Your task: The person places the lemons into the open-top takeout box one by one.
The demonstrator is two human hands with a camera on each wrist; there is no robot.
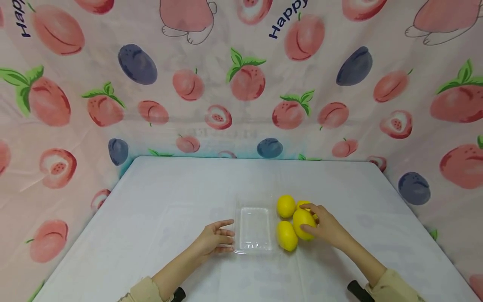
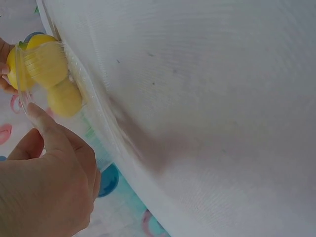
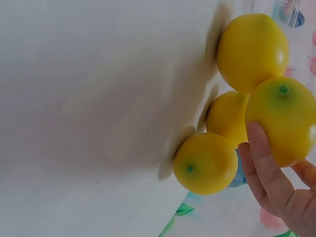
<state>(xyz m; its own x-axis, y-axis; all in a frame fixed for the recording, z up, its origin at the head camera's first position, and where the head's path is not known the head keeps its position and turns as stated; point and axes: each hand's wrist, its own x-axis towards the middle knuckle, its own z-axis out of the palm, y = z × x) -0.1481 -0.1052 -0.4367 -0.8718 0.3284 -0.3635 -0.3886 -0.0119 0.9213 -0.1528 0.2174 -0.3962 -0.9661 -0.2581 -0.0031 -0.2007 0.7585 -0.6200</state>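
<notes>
I see the person's beige-sleeved left arm [image 1: 181,263] angled toward two o'clock, left hand [image 1: 216,240] with fingers outstretched, and the beige-sleeved right arm [image 1: 363,256] toward ten, right hand [image 1: 323,222] curved in a grip.

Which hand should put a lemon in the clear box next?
Probably the right hand: it holds a lemon near the clear box. The left hand touches the box's left edge, holding no lemon.
</notes>
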